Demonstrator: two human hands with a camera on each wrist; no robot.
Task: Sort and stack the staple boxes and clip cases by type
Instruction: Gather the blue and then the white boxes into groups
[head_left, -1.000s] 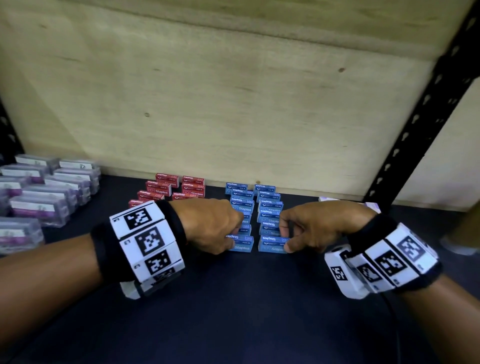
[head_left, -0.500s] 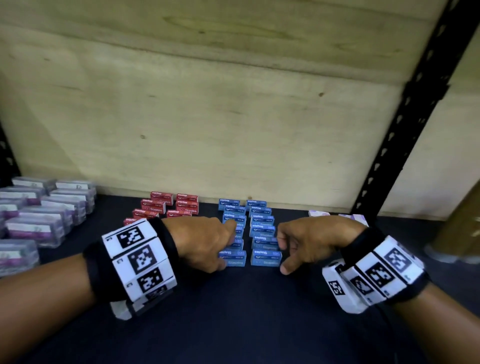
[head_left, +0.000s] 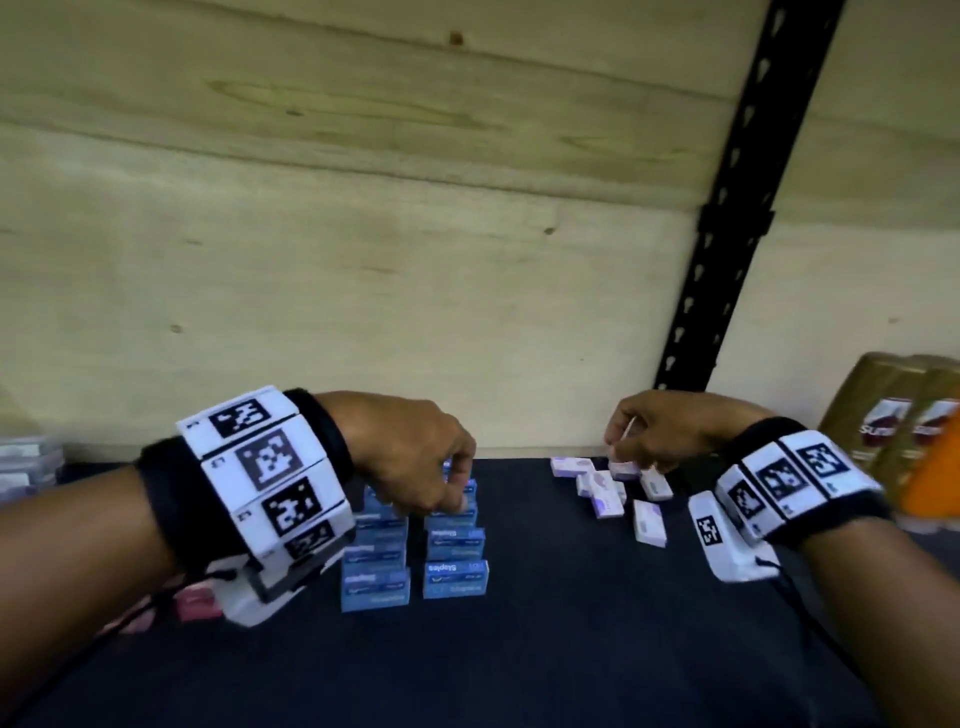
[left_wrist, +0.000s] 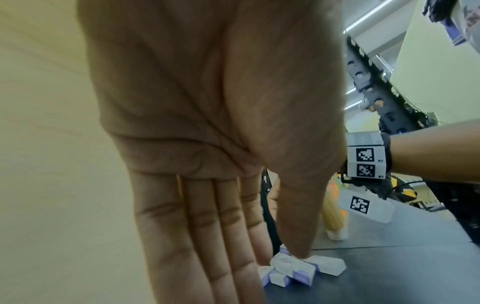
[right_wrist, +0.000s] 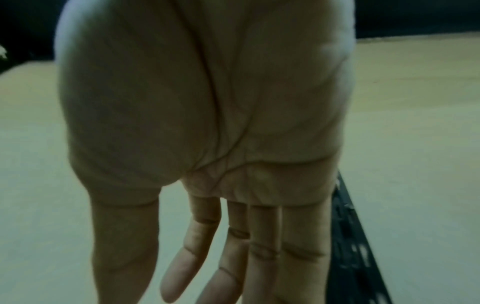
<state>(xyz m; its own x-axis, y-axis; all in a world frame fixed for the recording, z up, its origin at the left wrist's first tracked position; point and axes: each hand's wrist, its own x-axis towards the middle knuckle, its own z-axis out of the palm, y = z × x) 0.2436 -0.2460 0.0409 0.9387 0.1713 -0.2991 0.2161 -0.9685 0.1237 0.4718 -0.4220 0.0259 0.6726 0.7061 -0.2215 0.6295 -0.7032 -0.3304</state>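
A dark shelf surface (head_left: 545, 649) is backed by a pale wooden panel (head_left: 363, 260), and a black perforated upright (head_left: 727, 234) rises at the panel's right part. Beyond the upright, gold and orange packages (head_left: 904, 431) are seen. Against the panel's foot, two rows of blue staple boxes (head_left: 456, 578) run from front to back, their printed long faces turned toward the viewer. Clear clip cases (head_left: 23, 467) are partly visible far left of these rows, and red boxes (head_left: 195, 603) are mostly hidden under the left wrist. Right of the blue rows, small white-and-purple boxes (head_left: 649, 522) lie scattered with their long axes pointing various ways.

The left hand (head_left: 410, 457) is held knuckles-up over the back of the blue rows, fingers bent down onto them; whether a box is gripped cannot be told. The right hand (head_left: 660, 431) is lowered over the scattered boxes, its fingers curled, with something white seen at the fingertips; a firm hold cannot be confirmed.
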